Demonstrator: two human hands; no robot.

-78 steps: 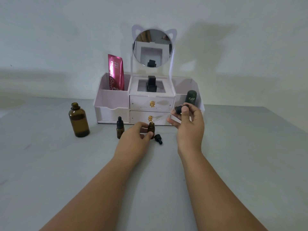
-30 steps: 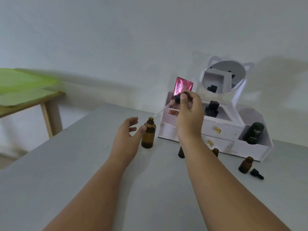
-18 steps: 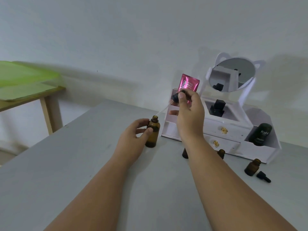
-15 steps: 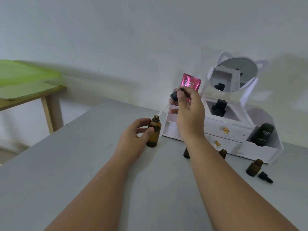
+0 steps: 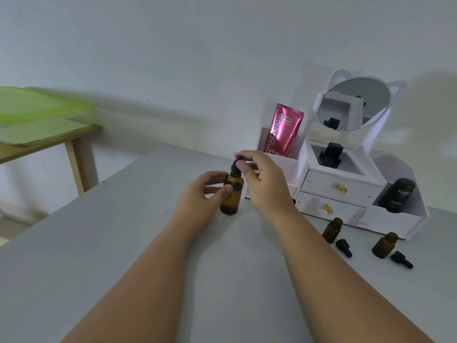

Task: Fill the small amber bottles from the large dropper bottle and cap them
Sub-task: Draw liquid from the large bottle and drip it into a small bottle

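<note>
Currently, left hand [image 5: 201, 194] extends forward, thumb and fingers curled round the upright large bottle [image 5: 230, 198] near the table's [image 5: 123, 231] far edge; right hand [image 5: 268, 184] arches over it, fingertips pinching the dropper cap [image 5: 236, 167] at the bottle's neck; small bottle [image 5: 332, 230] and second small bottle [image 5: 384, 245] stand uncapped toward the right edge, before the organizer [image 5: 346, 191], a loose cap [image 5: 344, 248] just beside each.

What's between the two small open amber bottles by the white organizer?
In the head view, a black dropper cap lies on its side between them, close to the left amber bottle; bare grey table reaches the right amber bottle.
</note>
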